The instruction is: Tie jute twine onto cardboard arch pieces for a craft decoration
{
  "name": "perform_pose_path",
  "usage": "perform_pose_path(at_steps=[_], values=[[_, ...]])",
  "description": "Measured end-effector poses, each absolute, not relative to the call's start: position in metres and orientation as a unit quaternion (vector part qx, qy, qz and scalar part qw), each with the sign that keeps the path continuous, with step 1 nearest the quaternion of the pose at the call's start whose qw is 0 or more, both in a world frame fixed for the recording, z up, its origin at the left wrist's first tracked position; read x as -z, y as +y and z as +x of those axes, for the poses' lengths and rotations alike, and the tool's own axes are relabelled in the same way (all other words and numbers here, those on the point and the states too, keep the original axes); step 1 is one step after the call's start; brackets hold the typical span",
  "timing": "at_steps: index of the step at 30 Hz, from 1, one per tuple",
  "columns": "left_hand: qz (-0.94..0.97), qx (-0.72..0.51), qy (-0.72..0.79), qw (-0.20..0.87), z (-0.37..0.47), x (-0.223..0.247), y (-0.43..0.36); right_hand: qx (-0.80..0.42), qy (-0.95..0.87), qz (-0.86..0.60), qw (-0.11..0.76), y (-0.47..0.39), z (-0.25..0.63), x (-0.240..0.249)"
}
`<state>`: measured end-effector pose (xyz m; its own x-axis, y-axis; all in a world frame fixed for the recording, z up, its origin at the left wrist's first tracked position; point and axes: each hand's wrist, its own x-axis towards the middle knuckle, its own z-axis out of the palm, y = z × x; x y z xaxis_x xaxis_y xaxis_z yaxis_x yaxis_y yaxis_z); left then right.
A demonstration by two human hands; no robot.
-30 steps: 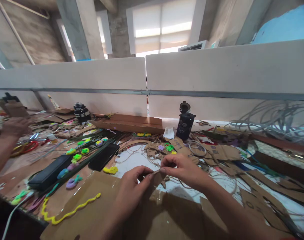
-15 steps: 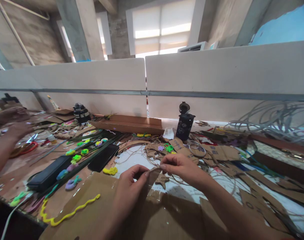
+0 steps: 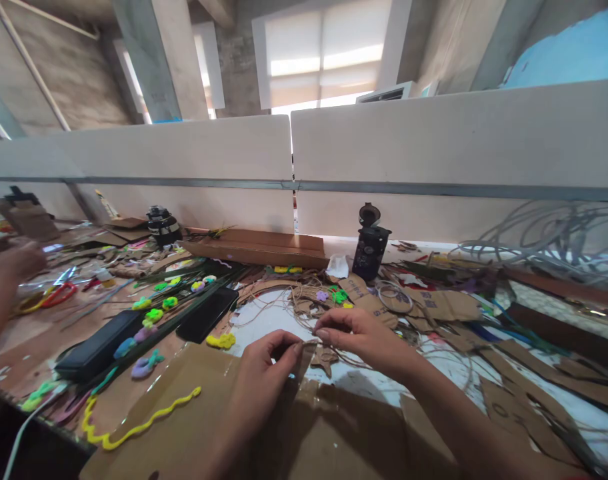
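Left hand [image 3: 265, 365] and right hand [image 3: 358, 333], near each other, each pinch the thin cord [image 3: 309, 343] at six o'clock; cardboard star [image 3: 325, 360] lies at four o'clock from it. Step judged: working cord by fingertip. Next move likely calls for even tension.

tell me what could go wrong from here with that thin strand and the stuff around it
The thin strand, pinched by the left hand and right hand, might slip or tangle with the loose tan strands just beyond. The dark bottle, its lid apparently flipped up, could spill if knocked, though its contents can't be seen.
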<state>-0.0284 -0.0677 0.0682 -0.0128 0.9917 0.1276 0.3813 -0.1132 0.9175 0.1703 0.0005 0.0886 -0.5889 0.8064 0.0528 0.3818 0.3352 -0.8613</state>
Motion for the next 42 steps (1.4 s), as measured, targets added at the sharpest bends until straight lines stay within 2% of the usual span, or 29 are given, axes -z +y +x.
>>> perform_pose_path(at_steps=[11,20,27,33,42], values=[[0.605,-0.432,0.574,0.344,-0.027,-0.07,-0.069,-0.355,-0.819,-0.384,0.237,-0.002,0.168,-0.088],[0.61,-0.428,0.567,0.35,-0.027,-0.069,-0.07,-0.41,-0.801,-0.371,0.23,-0.001,0.168,-0.087],[0.604,-0.409,0.552,0.404,-0.026,-0.073,-0.068,-0.394,-0.817,-0.352,0.23,-0.002,0.167,-0.085],[0.61,-0.369,0.538,0.45,-0.032,-0.073,-0.058,-0.451,-0.79,-0.344,0.231,-0.001,0.164,-0.083],[0.597,-0.376,0.525,0.476,-0.031,-0.073,-0.039,-0.429,-0.784,-0.371,0.252,0.007,0.166,-0.074]])
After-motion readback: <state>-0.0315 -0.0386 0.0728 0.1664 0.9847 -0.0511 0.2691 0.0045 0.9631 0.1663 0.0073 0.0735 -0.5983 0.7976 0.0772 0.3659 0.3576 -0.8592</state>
